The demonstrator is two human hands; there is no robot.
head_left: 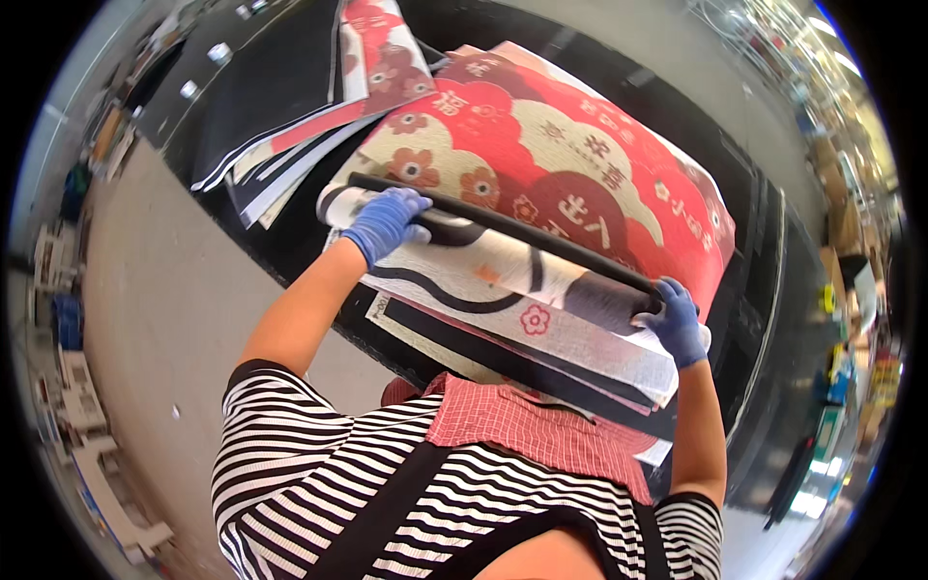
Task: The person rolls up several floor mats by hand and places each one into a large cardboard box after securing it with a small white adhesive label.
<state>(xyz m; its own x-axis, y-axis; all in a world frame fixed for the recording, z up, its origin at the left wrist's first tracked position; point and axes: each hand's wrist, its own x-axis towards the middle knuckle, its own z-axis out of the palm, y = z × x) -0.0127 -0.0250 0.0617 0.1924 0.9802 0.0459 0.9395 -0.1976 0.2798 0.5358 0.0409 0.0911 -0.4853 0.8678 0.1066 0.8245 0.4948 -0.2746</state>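
Note:
My left hand (387,221), in a blue glove, grips the left end of a rolled-up mat (503,256) that is white with black curves and a black rubber back. At the roll's right end my right hand (675,322), also gloved in blue, holds it. The roll lies across a stack of flat mats. Directly behind the roll, the top flat mat (580,155) is red and cream with flower patterns. Under the roll, a white mat with a pink flower (541,324) sticks out toward me.
A second pile of mats (290,87), black, white and red, lies at the back left on the black table (773,290). Grey floor (155,309) runs along the left. Shelves and cluttered goods line the far right and left edges.

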